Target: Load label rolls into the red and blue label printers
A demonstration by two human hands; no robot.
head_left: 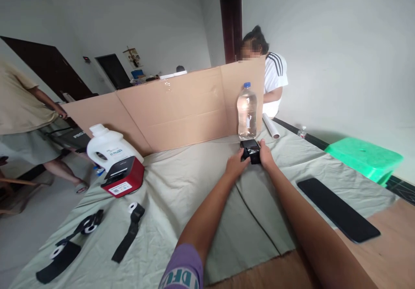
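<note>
1. Hands first: my left hand [237, 163] and my right hand [265, 154] both reach far out over the tabletop [385, 258] and meet on a small black device [250, 150], one on each side of it.
2. My left hand curls its fingers against the left side of the small black device, thumb towards the top; it grips the thing rather than lying flat.
3. My right hand closes round the right side of the same device, fingers bent over its edge, so the device is held between the two.
4. That small black device rests on the pale green cloth [181, 185], just in front of the water bottle [247, 111].
5. The water bottle stands upright with a blue cap, right against the cardboard screen [175, 107] that runs across the far side of the cloth.
6. A thin black cable [259, 224] trails from the device back towards me, between my forearms.
7. Left of the water bottle, well apart from it, sits a red and black printer [125, 177], with a white jug [106, 148] touching its back.
8. Nearer me than the printer lie black straps [129, 233] with white rolls on them.
9. Right of the water bottle, just beside it, a white roll [271, 125] lies on the cloth.
10. A black flat slab [337, 209] lies nearer me on that side, partly on the cloth.
11. Beyond the slab stands a green stool [365, 157].
12. Behind the cardboard screen a person in a white striped shirt [275, 75] sits; another person [22, 112] stands far left of the bottle.
</note>
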